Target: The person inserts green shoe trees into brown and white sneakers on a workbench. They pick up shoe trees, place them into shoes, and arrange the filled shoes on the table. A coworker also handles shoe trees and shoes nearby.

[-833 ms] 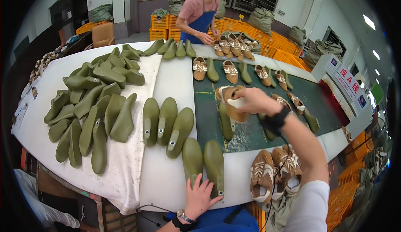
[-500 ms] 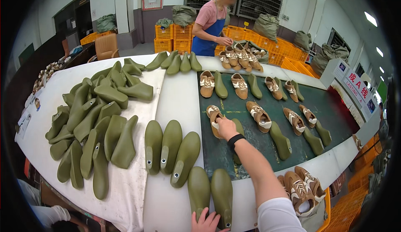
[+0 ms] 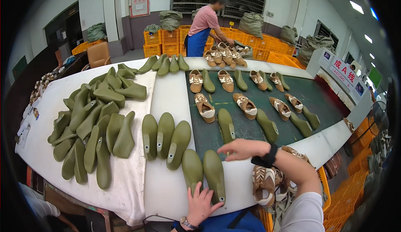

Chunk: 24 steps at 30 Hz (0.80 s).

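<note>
Two olive-green shoe lasts, a left one (image 3: 192, 167) and a right one (image 3: 213, 171), lie side by side on the white table edge in front of me. My left hand (image 3: 201, 203) rests over their near ends with its fingers spread. Just right of them, my right hand (image 3: 242, 149) hovers with its fingers stretched out and nothing in them. Beyond it, a brown sneaker with white stripes (image 3: 204, 107) sits on the dark green belt (image 3: 250, 136), beside another green last (image 3: 226, 124). More sneakers, most paired with lasts, stand in two rows to the right.
Three lasts (image 3: 179, 143) stand left of the pair, and a large pile of lasts (image 3: 90, 121) covers a white cloth (image 3: 129, 182). Sneakers (image 3: 264, 182) sit by an orange crate near my right arm. A co-worker (image 3: 204, 25) handles sneakers at the far side. A white machine housing (image 3: 340, 81) spans the belt's right end.
My right hand has let go of the near-left sneaker and drawn back toward the pair of lasts. My left hand stays on their near ends. The co-worker leans lower, and the view has shifted.
</note>
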Tool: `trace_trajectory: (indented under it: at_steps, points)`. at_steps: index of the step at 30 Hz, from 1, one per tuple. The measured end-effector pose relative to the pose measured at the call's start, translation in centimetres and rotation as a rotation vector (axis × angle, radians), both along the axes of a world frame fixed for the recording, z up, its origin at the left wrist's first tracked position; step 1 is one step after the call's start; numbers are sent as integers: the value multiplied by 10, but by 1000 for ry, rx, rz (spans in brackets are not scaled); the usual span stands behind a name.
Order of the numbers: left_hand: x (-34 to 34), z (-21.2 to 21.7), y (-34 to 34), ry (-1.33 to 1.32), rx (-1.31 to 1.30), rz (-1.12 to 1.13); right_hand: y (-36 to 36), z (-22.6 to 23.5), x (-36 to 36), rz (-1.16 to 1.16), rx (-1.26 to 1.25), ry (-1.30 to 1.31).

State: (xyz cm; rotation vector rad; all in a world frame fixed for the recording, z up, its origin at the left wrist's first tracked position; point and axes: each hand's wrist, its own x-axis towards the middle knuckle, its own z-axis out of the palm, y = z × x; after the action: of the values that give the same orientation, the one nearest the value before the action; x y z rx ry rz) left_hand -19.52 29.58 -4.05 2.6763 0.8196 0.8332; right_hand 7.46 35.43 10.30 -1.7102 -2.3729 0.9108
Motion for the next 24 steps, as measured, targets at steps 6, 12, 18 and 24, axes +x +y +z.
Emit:
trace_trajectory:
  at_steps: [6, 12, 18, 24]
  points:
    - [-4, -5, -1, -3, -4, 14, -141, 25, -66, 75, -152, 124]
    - [-10, -11, 0, 79, -121, -27, -136, -59, -133, -237, 532, 147]
    - [-38, -25, -11, -436, -427, -22, -91, -123, -158, -386, 587, 34]
    - [-52, -44, -31, -370, -538, 1, -78, -138, -168, -416, 592, -45]
